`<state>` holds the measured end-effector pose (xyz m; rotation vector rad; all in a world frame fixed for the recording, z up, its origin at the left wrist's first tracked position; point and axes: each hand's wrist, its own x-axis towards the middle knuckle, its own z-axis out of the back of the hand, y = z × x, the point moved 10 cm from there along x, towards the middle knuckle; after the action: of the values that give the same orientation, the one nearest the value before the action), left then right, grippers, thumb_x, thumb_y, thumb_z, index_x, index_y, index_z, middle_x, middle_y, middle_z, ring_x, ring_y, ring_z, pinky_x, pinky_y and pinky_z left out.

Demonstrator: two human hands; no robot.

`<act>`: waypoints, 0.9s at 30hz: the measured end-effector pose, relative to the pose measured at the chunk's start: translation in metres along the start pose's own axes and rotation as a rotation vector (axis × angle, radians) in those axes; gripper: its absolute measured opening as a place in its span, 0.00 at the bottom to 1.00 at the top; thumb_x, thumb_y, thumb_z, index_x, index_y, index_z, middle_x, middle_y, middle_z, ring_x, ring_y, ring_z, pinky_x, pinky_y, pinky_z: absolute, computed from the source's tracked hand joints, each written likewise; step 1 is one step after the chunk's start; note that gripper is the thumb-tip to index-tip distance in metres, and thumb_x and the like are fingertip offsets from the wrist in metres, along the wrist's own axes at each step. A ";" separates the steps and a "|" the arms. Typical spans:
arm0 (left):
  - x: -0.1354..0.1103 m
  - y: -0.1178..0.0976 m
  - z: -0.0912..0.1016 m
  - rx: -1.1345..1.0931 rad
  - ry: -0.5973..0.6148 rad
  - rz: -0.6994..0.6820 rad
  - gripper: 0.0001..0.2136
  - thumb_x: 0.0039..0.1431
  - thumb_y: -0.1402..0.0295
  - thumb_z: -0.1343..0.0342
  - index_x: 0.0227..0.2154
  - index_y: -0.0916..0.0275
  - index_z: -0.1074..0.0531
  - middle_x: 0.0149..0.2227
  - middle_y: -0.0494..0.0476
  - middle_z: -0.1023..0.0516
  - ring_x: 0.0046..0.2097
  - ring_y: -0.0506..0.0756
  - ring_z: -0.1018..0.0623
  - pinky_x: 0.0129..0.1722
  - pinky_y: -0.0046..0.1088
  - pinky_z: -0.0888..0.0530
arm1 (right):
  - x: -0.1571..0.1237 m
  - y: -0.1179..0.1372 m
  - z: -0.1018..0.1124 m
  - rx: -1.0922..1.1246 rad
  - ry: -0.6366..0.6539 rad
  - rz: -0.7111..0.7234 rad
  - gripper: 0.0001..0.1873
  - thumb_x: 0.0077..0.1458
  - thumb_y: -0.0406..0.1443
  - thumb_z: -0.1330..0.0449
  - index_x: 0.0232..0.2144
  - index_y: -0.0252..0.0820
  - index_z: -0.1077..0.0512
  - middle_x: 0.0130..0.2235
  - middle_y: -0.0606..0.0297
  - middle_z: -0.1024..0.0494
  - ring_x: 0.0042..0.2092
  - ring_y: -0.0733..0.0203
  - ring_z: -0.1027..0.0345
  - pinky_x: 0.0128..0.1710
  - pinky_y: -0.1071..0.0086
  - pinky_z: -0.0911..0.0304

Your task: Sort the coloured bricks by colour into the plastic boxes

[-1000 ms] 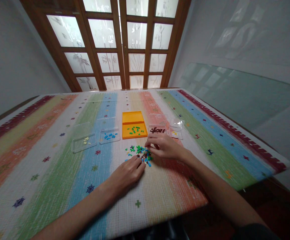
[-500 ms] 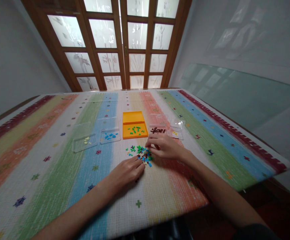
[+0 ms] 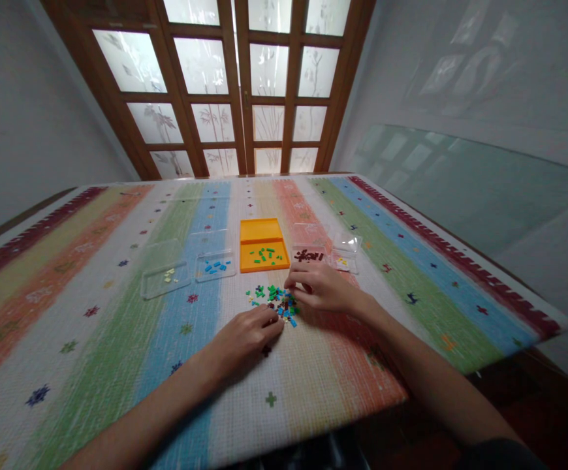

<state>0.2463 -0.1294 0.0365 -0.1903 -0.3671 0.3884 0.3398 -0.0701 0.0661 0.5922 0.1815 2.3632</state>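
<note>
A loose pile of small toy building bricks [image 3: 275,295] in green, blue, brown and pale yellow lies on the patterned cloth. At its near left edge rests my left hand [image 3: 251,334], fingers curled and closed, the tips among the bricks. My right hand [image 3: 322,286] reaches over the pile's right side, thumb and fingers brought together. Whatever either hand's fingertips hold is hidden or too small to name. Behind the pile, an open orange case [image 3: 264,268] contains several green bricks [image 3: 263,254].
Left of the orange case stand clear boxes with blue bricks [image 3: 217,266] and pale yellow bricks [image 3: 169,275]. To its right, others hold brown bricks [image 3: 309,255] and yellow pieces [image 3: 343,261], close behind my right hand. The striped tablecloth [image 3: 313,391] ends at the near table edge.
My left hand has drawn back slightly to the left and its fingers have shifted, exposing a little more of the pile. My right hand stays in nearly the same place.
</note>
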 end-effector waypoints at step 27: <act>-0.049 0.128 0.101 -0.349 -0.311 0.656 0.14 0.57 0.54 0.42 0.35 0.60 0.20 0.36 0.57 0.16 0.39 0.58 0.18 0.43 0.37 0.21 | -0.002 -0.008 -0.006 -0.016 0.039 -0.046 0.07 0.57 0.28 0.40 0.36 0.42 0.24 0.37 0.60 0.22 0.36 0.59 0.32 0.37 0.65 0.39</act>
<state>0.1229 -0.0216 0.0819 -0.6018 -0.6795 1.0079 0.3436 -0.0651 0.0577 0.5289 0.1920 2.3309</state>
